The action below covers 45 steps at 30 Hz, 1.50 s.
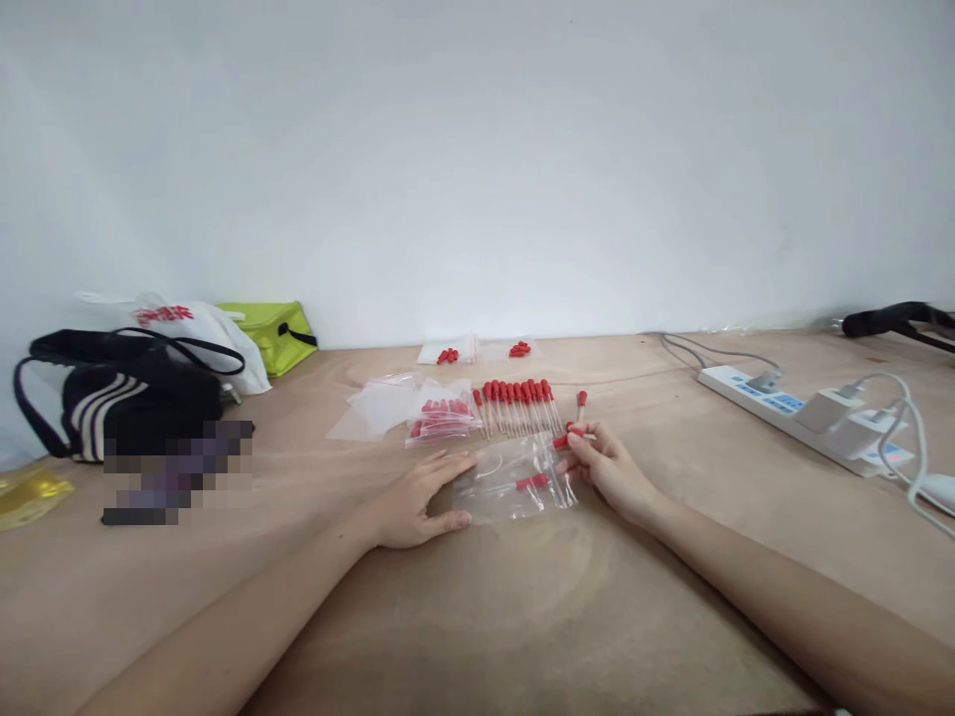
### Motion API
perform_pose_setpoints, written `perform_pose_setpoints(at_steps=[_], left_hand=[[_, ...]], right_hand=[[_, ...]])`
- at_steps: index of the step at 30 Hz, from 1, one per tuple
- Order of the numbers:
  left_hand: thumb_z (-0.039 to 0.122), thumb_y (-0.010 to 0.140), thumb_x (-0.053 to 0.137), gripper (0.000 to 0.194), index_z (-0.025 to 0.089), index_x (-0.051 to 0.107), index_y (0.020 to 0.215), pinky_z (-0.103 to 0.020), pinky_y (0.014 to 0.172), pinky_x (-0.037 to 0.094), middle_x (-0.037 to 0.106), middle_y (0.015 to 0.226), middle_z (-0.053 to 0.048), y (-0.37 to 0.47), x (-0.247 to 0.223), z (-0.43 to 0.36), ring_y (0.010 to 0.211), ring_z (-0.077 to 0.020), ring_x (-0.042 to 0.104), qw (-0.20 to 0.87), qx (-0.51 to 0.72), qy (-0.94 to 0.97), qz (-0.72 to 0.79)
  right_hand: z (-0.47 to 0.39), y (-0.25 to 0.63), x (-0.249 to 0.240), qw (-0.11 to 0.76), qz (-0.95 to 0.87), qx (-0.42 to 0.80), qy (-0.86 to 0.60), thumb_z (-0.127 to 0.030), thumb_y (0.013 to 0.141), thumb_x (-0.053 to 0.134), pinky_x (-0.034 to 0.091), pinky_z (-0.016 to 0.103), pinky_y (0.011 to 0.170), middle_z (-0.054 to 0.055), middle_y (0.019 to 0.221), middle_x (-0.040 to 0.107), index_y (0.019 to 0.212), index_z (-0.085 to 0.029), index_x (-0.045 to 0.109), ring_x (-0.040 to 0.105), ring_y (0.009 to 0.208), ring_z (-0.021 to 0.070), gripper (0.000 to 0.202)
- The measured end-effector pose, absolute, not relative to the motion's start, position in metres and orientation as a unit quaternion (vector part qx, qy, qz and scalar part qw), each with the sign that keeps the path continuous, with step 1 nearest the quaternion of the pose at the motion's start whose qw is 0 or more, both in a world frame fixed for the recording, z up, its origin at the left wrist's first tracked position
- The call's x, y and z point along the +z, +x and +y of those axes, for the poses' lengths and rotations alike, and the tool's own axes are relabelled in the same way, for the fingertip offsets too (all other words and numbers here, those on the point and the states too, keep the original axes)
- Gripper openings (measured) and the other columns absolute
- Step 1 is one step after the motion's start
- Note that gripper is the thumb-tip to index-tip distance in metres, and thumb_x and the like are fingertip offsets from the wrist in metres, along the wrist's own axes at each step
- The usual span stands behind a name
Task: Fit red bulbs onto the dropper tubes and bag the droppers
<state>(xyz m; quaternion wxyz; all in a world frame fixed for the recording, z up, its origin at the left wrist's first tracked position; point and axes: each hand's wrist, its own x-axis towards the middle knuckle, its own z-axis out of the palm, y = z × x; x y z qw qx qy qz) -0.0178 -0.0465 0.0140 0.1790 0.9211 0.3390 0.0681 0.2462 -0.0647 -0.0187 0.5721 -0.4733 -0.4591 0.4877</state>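
A clear zip bag (492, 502) lies flat on the table between my hands, its mouth to the right. Inside it lies a dropper with a red bulb (532, 481). My left hand (418, 497) rests with spread fingers on the bag's left edge. At the bag's upper right corner, my right hand (608, 472) is closed in a pinch on a red-bulbed dropper (561, 441); its thin tube seems to reach into the bag. Just behind stands a row of several droppers (514, 394), bulbs away from me. One more dropper (582, 399) lies to their right.
Filled bags of red bulbs (444, 420) and flat clear bags (373, 408) lie left of the row. Two small bags with red pieces (448, 355) sit by the wall. A power strip (791, 413) with cables is at right, a black bag (141, 398) at left.
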Motion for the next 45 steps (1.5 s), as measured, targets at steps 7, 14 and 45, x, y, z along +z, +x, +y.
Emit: perform_pose_setpoints(at_steps=[7,14,45], left_hand=[[0.044,0.08,0.049,0.061,0.025,0.026,0.133,-0.043,0.103,0.024,0.03,0.138,-0.004,-0.018,0.011,-0.046,0.126,-0.0259,0.026,0.187,0.094,0.922,0.325],[0.044,0.081,0.048,0.052,0.027,0.035,0.129,-0.043,0.103,0.022,0.032,0.137,-0.002,-0.017,0.011,-0.044,0.126,-0.0239,0.026,0.183,0.075,0.928,0.314],[0.046,0.081,0.047,0.052,0.027,0.036,0.128,-0.045,0.103,0.021,0.031,0.137,-0.002,-0.018,0.01,-0.043,0.127,-0.025,0.023,0.176,0.068,0.929,0.317]], right_hand=[[-0.065,0.245,-0.015,0.384,-0.718,0.268,-0.514,-0.033,0.075,0.051,0.042,0.027,0.056,0.0,0.066,0.053,0.07,-0.02,0.06,0.051,0.06,0.0122,0.016],[-0.056,0.26,0.003,0.295,-0.711,0.082,-0.633,-0.031,0.076,0.049,0.037,0.028,0.065,0.004,0.085,0.058,0.075,-0.02,0.059,0.054,0.075,0.0161,0.015],[-0.054,0.254,-0.018,0.662,-0.399,0.434,-0.462,-0.048,0.062,0.061,0.05,0.027,0.056,-0.005,0.063,0.056,0.086,-0.022,0.033,0.059,0.057,0.0123,0.044]])
